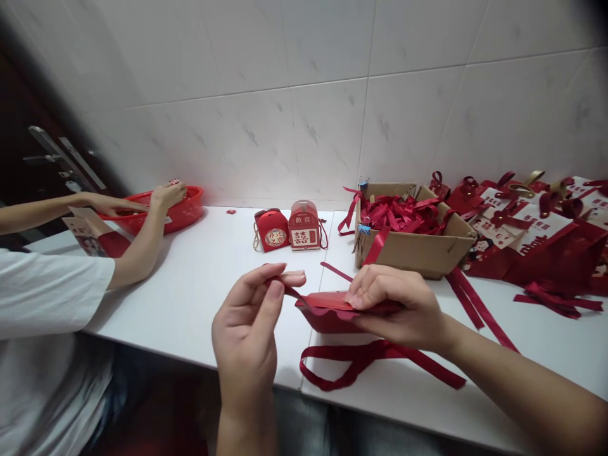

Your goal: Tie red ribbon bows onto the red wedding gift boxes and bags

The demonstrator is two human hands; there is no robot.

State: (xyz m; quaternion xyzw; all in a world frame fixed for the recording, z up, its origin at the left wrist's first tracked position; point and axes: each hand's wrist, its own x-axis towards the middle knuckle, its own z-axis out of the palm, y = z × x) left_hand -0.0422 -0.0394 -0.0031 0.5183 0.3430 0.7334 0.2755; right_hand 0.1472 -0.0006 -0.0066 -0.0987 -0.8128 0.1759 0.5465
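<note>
My right hand [394, 303] grips a small red paper box [332, 313] from above, just over the white table [199, 285]. My left hand [251, 316] pinches the end of a dark red ribbon [291, 290] that runs into the box's top. A long loop of the same ribbon [361, 364] hangs from under the box and lies on the table near its front edge.
A cardboard box [418, 247] full of red ribbons stands behind my right hand. Two finished red gift boxes [289, 229] sit at the wall. Flat red cartons and ribbons [532, 221] pile at the right. A person in a white shirt at the left reaches into a red basket [183, 212].
</note>
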